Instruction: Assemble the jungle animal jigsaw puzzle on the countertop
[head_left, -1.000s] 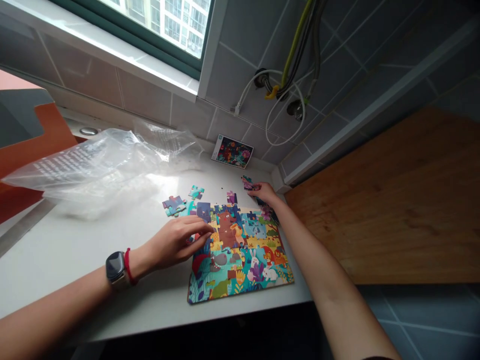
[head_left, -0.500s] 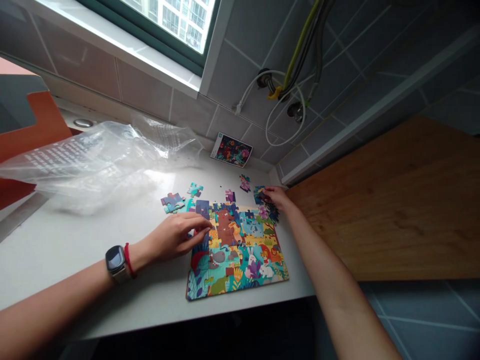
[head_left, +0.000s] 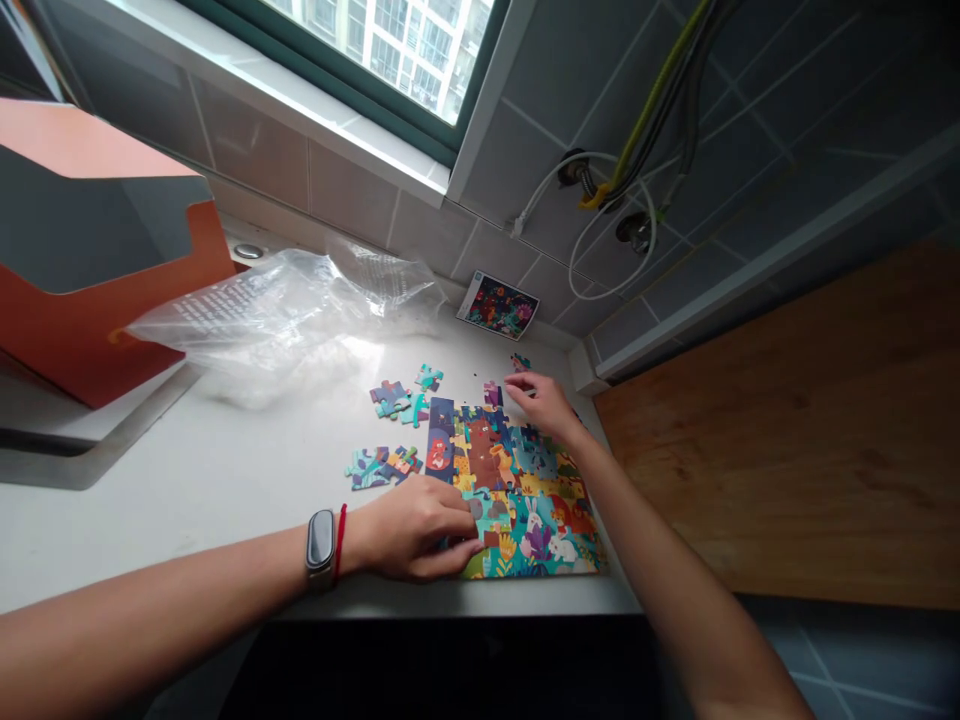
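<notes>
Since the earlier frame, the right hand (head_left: 547, 405) has come across from the dark pieces at the puzzle's right side to beyond its far edge, and the left hand (head_left: 420, 525) has slid nearer the body. At the right fingertips, thumb and index finger are close together; whether anything is pinched between them I cannot tell. Just left of those tips lies a purple piece (head_left: 493, 393), touching or nearly so. A clean grip on it would want finger and thumb on opposite edges and a straight lift, so its tabs don't drag on its neighbours.

Left fingers are loosely curled, thumb near the index finger, with nothing visible held; the underside is hidden. Beneath them, and running out to their right, is the partly joined puzzle (head_left: 523, 500), its far side close below the right hand. Light, flat pressure from the left should steady it; a heavy palm could spring the seams.

Just beyond the left hand's back lie some loose pieces (head_left: 384, 466), and farther out a second cluster (head_left: 390, 398). Another piece (head_left: 520, 362) sits just past the right fingers. Well beyond that hand leans a picture card (head_left: 498, 306), handy for checking colours; the plastic bag (head_left: 292, 300) lies far to its left.
</notes>
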